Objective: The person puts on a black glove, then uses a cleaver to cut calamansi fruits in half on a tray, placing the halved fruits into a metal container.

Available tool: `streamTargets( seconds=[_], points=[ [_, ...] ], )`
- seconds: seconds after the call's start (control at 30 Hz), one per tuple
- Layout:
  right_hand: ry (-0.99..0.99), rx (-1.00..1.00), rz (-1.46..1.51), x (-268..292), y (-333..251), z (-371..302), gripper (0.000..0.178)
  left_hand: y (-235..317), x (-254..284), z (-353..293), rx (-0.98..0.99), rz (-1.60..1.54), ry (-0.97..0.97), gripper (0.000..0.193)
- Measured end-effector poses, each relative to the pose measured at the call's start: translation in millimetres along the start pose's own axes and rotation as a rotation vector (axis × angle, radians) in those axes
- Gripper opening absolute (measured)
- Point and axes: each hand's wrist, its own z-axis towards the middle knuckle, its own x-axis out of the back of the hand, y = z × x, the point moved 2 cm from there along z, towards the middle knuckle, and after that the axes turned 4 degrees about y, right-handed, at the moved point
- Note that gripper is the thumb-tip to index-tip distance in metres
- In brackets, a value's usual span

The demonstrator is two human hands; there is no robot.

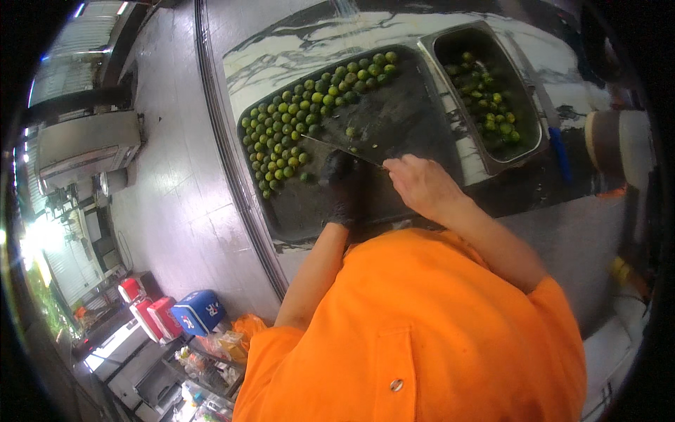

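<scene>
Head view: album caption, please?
Over a black tray of green citrus, the right hand holds a knife near the gloved left hand.

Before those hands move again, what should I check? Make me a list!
1. Bare right hand gripping the slim metal knife: ok.
2. Black-gloved left hand clear of the knife: cannot tell, too dark.
3. Both hands gloved: not ok, the right one is bare.
4. Small round green fruits inside the black rectangular tray: ok.
5. Rectangular metal pan beside the tray: ok, right side, green fruit inside.
</scene>
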Motion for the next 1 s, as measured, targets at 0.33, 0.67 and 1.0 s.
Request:
streamTargets(
  seconds=[0.33, 0.67, 1.0],
  points=[
    [0.608, -0.161, 0.083, 114.4, 13.2, -94.0, 0.021, 166.2, -25.7, 20.7, -0.396, -0.250, 0.018, 0.029],
    [0.609, -0.411, 0.140, 129.6, 12.9, -133.3, 0.021, 31.3, 40.8, 52.6, -0.304, 0.093, 0.010, 0.026],
    [0.280, -0.108, 0.243, 77.3, 11.2, -81.3, 0.027, 61.3, 15.1, 34.6, -0.725, 0.748, -0.152, 0.020]
  ],
)
